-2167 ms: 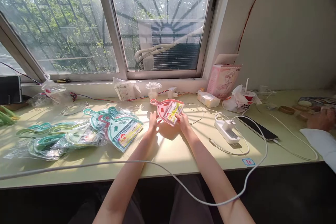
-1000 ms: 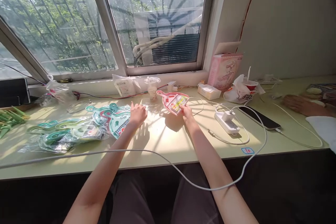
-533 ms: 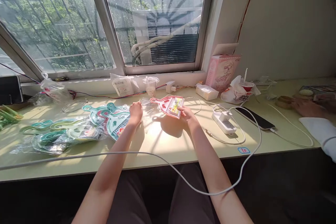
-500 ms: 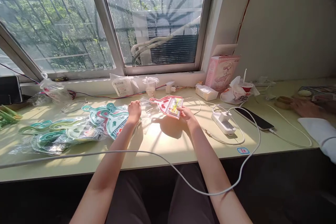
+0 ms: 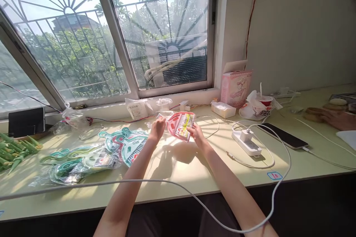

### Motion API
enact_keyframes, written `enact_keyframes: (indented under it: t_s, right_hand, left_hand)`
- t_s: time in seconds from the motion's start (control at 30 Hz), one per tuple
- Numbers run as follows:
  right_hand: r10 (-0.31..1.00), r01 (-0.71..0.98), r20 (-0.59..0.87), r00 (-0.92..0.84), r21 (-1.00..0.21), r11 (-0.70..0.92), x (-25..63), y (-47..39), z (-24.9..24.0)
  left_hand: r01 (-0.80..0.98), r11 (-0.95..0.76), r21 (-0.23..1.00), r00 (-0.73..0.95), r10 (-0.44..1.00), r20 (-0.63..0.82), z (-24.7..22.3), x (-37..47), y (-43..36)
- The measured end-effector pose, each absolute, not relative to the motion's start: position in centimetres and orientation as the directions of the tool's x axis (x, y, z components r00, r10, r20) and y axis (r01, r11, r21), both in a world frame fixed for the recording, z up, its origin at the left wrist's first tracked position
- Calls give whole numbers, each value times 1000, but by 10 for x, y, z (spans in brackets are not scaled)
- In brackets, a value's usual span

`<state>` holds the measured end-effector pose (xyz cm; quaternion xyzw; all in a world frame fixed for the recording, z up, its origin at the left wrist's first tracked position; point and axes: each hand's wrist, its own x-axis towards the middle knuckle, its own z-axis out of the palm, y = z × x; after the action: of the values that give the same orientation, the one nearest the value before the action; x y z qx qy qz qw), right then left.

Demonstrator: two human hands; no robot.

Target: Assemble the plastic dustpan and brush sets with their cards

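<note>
A red and white dustpan-shaped item [image 5: 174, 125] with a yellow label is held up above the table, between my hands. My right hand [image 5: 197, 135] is closed on its right edge, by the label. At its narrow left end, my left hand [image 5: 158, 129] is closed on the handle, with some clear plastic beside the fingers. Left of my left forearm lie teal and red items of the same shape [image 5: 128, 148]. Further left, green ones in clear plastic [image 5: 93, 160] lie in a pile.
A white cable [image 5: 178, 184] hangs across the front, before my forearms. On the right are a power strip [image 5: 246, 143], a phone [image 5: 282, 136], a pink box [image 5: 236, 87] and another person's hand [image 5: 338, 119]. Green plants [image 5: 16, 152] lie at the far left.
My left hand has moved right, from beside the teal items to the red item's handle. The red item has tilted more upright in my right hand. The camera view has shifted.
</note>
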<state>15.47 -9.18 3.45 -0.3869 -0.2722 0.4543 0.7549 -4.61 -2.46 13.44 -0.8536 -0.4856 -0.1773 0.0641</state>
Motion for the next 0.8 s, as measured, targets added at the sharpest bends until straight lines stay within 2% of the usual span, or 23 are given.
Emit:
enact_keyframes:
  t_s: [0.1,0.2,0.37,0.43,0.5,0.53,0.57,0.6,0.63,0.7,0.73,0.8]
  right_hand:
    - [902,-493,92,421,-812,313,149,-88,32]
    - [909,-515,88,407,-800,307,144,-86,33]
    - [880,-525,124,458,-761,380,138,-88,38]
    - [867,-525,133,480,-748,405,138,-89,38]
    - [859,-521,143,492,-742,422,139,-89,38]
    - [857,-517,149,493,-742,427,139,-89,38]
    - [858,-513,156,490,-744,428,140,-89,38]
    - [860,-509,160,484,-748,426,140,-88,37]
    - [863,-507,161,479,-752,421,140,-87,36]
    - [866,-504,157,475,-758,414,139,-85,33]
    - [862,-499,151,484,-761,414,139,-84,31]
    - [835,-485,129,536,-762,429,140,-80,28]
  left_hand:
    - [817,-570,83,491,765,417,136,-37,-29]
    - [763,-625,166,486,723,491,136,-32,-33]
    - [556,-789,261,586,595,550,120,-30,-48]
    - [532,-777,335,491,606,626,114,-30,-54]
    - [513,-679,525,220,696,684,112,-28,-55]
    - [455,-603,655,62,756,652,114,-27,-53]
    - [350,-515,782,-56,822,567,117,-25,-50]
    - [213,-420,882,-99,889,447,120,-23,-46]
    - [68,-323,944,-56,943,327,123,-20,-42]
    - [-166,-152,974,180,967,182,124,-13,-38]
    - [-248,-90,964,290,943,163,120,-8,-37]
    - [-373,-3,928,405,899,165,106,3,-41]
